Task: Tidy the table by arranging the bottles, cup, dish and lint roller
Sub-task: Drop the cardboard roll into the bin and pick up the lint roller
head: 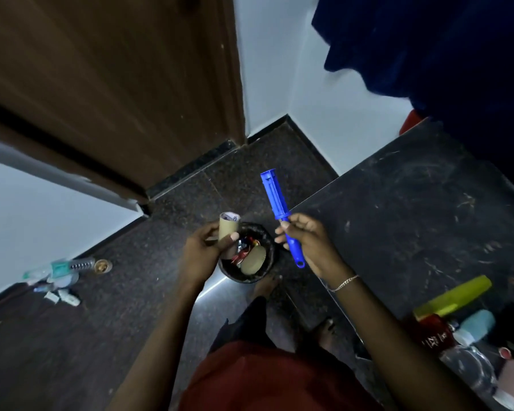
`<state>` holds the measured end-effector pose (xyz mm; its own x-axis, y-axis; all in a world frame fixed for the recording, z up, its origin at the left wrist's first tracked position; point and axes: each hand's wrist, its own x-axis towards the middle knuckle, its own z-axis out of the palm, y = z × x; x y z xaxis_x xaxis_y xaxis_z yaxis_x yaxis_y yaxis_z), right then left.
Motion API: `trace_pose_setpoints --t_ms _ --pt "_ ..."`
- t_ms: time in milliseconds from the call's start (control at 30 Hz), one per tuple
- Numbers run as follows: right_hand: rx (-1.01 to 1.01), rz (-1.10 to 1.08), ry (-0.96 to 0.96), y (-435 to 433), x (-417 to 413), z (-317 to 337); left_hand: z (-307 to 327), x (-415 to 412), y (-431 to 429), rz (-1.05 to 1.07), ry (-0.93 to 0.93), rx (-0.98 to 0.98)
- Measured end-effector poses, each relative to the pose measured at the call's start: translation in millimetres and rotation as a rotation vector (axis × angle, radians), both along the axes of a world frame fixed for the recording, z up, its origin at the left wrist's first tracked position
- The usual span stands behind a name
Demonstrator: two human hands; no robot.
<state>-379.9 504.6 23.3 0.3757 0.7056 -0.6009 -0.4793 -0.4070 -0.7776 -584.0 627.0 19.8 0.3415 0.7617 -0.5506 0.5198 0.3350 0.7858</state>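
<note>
right hand (309,244) pinches the blue lint roller (276,200) mid-shaft — likely light, stiff plastic; left hand (201,250) grips a cardboard core (228,228) — probably crushable.

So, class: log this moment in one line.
left hand holds cardboard tube | right hand holds blue lint roller handle | black bin on floor | bottles on table

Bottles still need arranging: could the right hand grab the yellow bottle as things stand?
Probably not yet: the right hand grips the blue lint roller, so its fingers are taken. Nothing stands between it and the yellow bottle on the table, though.
</note>
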Motion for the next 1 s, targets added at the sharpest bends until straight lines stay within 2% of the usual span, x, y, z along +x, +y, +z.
trace_pose_setpoints --t_ms 133,300,433,567,767,1000 --pt "-0.086 -0.012 0.036 18 -20 -39 -56 -12 6 0.122 0.005 -0.156" --pt "-0.167 0.019 0.011 38 -30 -78 -130 -19 16 0.138 0.116 -0.206" --pt "-0.214 0.086 -0.031 52 -31 -103 -174 -20 28 0.115 0.215 -0.249" --pt "-0.240 0.120 -0.055 59 -28 -112 -193 -18 39 -0.028 0.309 -0.297" --pt "-0.222 0.151 -0.086 60 -19 -92 -181 -23 56 -0.178 0.410 -0.161" --pt "-0.166 0.129 -0.151 38 -10 -59 -139 -34 53 -0.392 0.421 0.160"
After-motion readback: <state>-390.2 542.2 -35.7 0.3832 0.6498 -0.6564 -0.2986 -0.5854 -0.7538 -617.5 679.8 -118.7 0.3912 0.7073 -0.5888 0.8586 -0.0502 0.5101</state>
